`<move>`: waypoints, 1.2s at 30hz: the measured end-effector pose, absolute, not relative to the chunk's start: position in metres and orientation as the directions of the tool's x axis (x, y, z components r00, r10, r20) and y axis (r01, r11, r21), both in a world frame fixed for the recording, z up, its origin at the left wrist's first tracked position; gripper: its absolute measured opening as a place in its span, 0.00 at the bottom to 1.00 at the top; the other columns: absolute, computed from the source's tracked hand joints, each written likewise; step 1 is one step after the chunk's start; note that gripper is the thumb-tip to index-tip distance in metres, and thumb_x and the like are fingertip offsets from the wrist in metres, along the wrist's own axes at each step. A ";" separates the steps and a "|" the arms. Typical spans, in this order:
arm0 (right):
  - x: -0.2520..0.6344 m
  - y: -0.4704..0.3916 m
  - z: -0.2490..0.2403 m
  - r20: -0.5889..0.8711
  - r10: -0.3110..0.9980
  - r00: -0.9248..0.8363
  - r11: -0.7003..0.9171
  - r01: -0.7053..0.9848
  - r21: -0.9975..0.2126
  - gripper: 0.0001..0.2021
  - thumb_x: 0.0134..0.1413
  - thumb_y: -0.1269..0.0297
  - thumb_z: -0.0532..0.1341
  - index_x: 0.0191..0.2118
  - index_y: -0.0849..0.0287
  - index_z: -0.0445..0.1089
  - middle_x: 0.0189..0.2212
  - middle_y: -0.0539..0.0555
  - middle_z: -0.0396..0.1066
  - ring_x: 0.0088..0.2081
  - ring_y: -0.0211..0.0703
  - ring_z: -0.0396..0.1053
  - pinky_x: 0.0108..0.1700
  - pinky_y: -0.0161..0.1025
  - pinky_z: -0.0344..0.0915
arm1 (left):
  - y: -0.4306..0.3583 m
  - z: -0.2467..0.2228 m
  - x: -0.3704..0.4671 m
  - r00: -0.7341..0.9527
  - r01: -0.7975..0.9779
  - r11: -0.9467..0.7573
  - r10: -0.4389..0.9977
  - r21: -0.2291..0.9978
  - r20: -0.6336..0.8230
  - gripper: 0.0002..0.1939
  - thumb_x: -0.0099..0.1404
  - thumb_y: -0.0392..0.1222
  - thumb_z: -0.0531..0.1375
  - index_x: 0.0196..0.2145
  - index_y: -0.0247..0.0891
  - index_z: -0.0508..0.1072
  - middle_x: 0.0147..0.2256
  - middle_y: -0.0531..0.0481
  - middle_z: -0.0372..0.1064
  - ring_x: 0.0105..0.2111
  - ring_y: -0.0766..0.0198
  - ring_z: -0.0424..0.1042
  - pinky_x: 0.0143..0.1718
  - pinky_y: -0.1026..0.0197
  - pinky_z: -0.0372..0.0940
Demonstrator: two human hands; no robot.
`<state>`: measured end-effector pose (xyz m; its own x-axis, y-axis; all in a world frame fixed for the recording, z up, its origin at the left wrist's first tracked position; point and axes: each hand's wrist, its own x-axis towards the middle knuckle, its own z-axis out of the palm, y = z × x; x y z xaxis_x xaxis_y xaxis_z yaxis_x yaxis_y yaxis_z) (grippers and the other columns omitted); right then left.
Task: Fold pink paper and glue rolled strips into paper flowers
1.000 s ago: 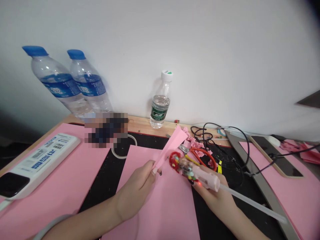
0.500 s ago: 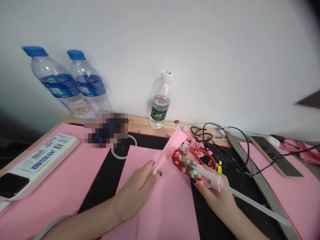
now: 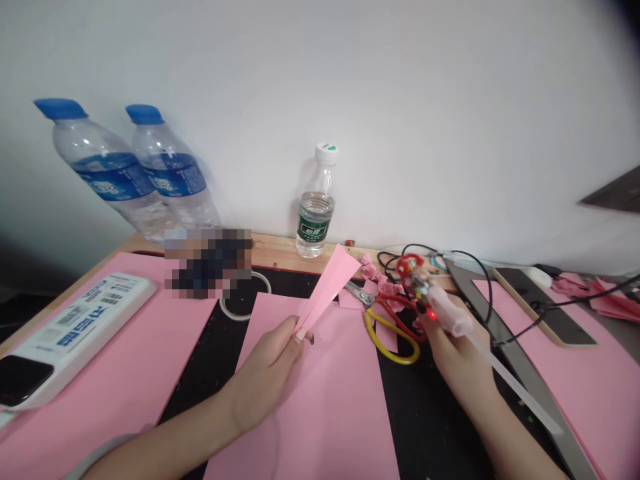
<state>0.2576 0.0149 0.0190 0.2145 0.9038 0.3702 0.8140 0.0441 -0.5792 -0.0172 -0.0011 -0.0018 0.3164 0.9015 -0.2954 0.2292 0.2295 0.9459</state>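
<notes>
Left hand [image 3: 274, 351]: fingers clamped on flared pink paper [image 3: 330, 283], already folded; gluing unclear
Right hand [image 3: 460, 357]: fingers clamped around pale-pink plastic glue gun [image 3: 447, 312]

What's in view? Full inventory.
Folded paper strip: 1, pink, in left hand
Glue gun: 1, pale pink, in right hand
Flat paper sheets: 3+, pink, left, centre, right
Loop-handled scissors: 1, red and yellow, centre right
Crumpled paper scraps: several, pink, back right
Tall plastic bottles: 2, clear, blue-capped, back left
Short plastic bottle: 1, clear, white-capped, back centre
Boxy device: 1, white, far left
Thin ring: 1, whitish, back centre
Flat phone: 1, dark, far right
Thin cables: several, black, back right
Pixelated patch: 1, dark, back left
Table mat: 1, black, centre
Left hand: 1, centre
Right hand: 1, right
</notes>
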 end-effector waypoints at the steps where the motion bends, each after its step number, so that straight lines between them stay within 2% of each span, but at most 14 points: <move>1: 0.261 0.018 0.021 0.364 0.900 0.239 0.008 0.827 -0.562 0.15 0.53 0.62 0.56 0.46 0.59 0.69 0.37 0.55 0.73 0.36 0.50 0.71 0.36 0.40 0.66 | -0.001 -0.002 -0.018 0.313 0.219 0.239 0.901 0.946 -0.300 0.16 0.71 0.50 0.43 0.37 0.39 0.64 0.22 0.59 0.48 0.21 0.68 0.47 0.22 0.65 0.48; 3: 0.270 0.025 0.021 0.357 0.899 0.252 -0.030 0.850 -0.526 0.17 0.53 0.62 0.55 0.48 0.59 0.67 0.37 0.56 0.73 0.36 0.50 0.71 0.37 0.41 0.66 | -0.001 -0.002 -0.019 0.302 0.203 0.245 0.905 0.948 -0.299 0.15 0.70 0.50 0.44 0.35 0.39 0.63 0.22 0.60 0.46 0.21 0.68 0.46 0.22 0.66 0.46; 8: 0.301 0.043 0.008 0.369 0.916 0.158 0.012 0.908 -0.419 0.22 0.52 0.63 0.52 0.53 0.66 0.62 0.45 0.64 0.69 0.45 0.58 0.67 0.43 0.50 0.64 | 0.002 -0.002 -0.021 0.271 0.197 0.228 0.922 0.954 -0.276 0.14 0.69 0.49 0.46 0.32 0.39 0.62 0.23 0.59 0.47 0.22 0.68 0.47 0.21 0.66 0.45; 13: 0.312 0.047 0.005 0.347 0.922 0.171 -0.123 0.980 -0.156 0.22 0.49 0.70 0.50 0.52 0.65 0.62 0.48 0.65 0.68 0.49 0.60 0.66 0.45 0.53 0.63 | 0.002 0.000 -0.023 0.269 0.185 0.241 0.920 0.953 -0.285 0.14 0.69 0.47 0.46 0.29 0.39 0.60 0.22 0.59 0.44 0.21 0.68 0.45 0.21 0.65 0.44; 15: 0.312 0.046 0.006 0.329 0.928 0.175 -0.152 0.984 -0.094 0.22 0.49 0.71 0.50 0.52 0.64 0.62 0.49 0.65 0.68 0.50 0.59 0.66 0.45 0.53 0.63 | 0.002 -0.001 -0.024 0.275 0.183 0.238 0.919 0.954 -0.282 0.14 0.70 0.48 0.46 0.29 0.39 0.61 0.22 0.59 0.44 0.21 0.68 0.45 0.21 0.66 0.44; 21: 0.324 0.049 0.000 0.292 0.923 0.251 -0.247 0.968 -0.051 0.21 0.52 0.71 0.49 0.51 0.64 0.64 0.46 0.65 0.70 0.47 0.58 0.68 0.43 0.51 0.63 | 0.002 -0.002 -0.026 0.287 0.180 0.234 0.917 0.955 -0.279 0.14 0.69 0.48 0.46 0.30 0.39 0.62 0.22 0.59 0.43 0.21 0.68 0.45 0.21 0.65 0.43; 24: 0.330 0.052 -0.005 0.260 0.922 0.286 -0.289 0.957 -0.027 0.21 0.52 0.72 0.49 0.51 0.64 0.65 0.45 0.67 0.69 0.45 0.59 0.68 0.43 0.54 0.63 | 0.003 -0.001 -0.025 0.298 0.176 0.232 0.914 0.957 -0.276 0.14 0.69 0.48 0.46 0.30 0.39 0.61 0.21 0.60 0.43 0.21 0.68 0.44 0.21 0.65 0.43; 26: 0.328 0.051 -0.005 0.295 0.913 0.280 -0.286 0.958 -0.024 0.20 0.51 0.72 0.50 0.51 0.65 0.66 0.45 0.68 0.69 0.46 0.62 0.66 0.44 0.57 0.62 | 0.003 0.002 -0.024 0.318 0.172 0.236 0.905 0.956 -0.281 0.14 0.68 0.48 0.46 0.30 0.39 0.61 0.21 0.60 0.42 0.21 0.69 0.44 0.21 0.65 0.43; 28: 0.321 0.049 0.000 0.411 0.886 0.214 -0.199 0.977 -0.079 0.22 0.50 0.72 0.52 0.52 0.65 0.65 0.47 0.68 0.67 0.49 0.63 0.64 0.47 0.59 0.61 | 0.003 0.004 -0.023 0.350 0.181 0.252 0.887 0.951 -0.301 0.13 0.68 0.47 0.46 0.30 0.38 0.62 0.21 0.60 0.42 0.21 0.69 0.44 0.21 0.65 0.43; 31: 0.299 0.041 0.012 0.577 0.817 0.016 0.129 0.969 -0.211 0.28 0.47 0.73 0.55 0.57 0.65 0.59 0.52 0.66 0.62 0.55 0.60 0.59 0.55 0.56 0.57 | 0.004 0.008 -0.024 0.402 0.206 0.264 0.855 0.942 -0.328 0.13 0.68 0.47 0.46 0.30 0.38 0.62 0.21 0.60 0.43 0.22 0.68 0.45 0.22 0.64 0.44; 33: 0.280 0.034 0.018 0.591 0.797 -0.124 0.327 0.911 -0.249 0.30 0.50 0.71 0.56 0.60 0.62 0.54 0.55 0.65 0.59 0.57 0.58 0.57 0.58 0.56 0.55 | 0.006 0.012 -0.025 0.443 0.235 0.233 0.838 0.944 -0.318 0.13 0.68 0.46 0.46 0.29 0.38 0.61 0.22 0.59 0.45 0.23 0.67 0.47 0.24 0.64 0.47; 36: 0.256 0.024 0.016 0.571 0.770 -0.284 0.484 0.843 -0.234 0.32 0.53 0.65 0.60 0.63 0.57 0.49 0.57 0.64 0.58 0.58 0.59 0.55 0.57 0.58 0.55 | 0.009 0.018 -0.027 0.535 0.300 0.114 0.802 0.947 -0.266 0.12 0.68 0.42 0.46 0.28 0.38 0.61 0.26 0.56 0.54 0.27 0.66 0.54 0.30 0.63 0.52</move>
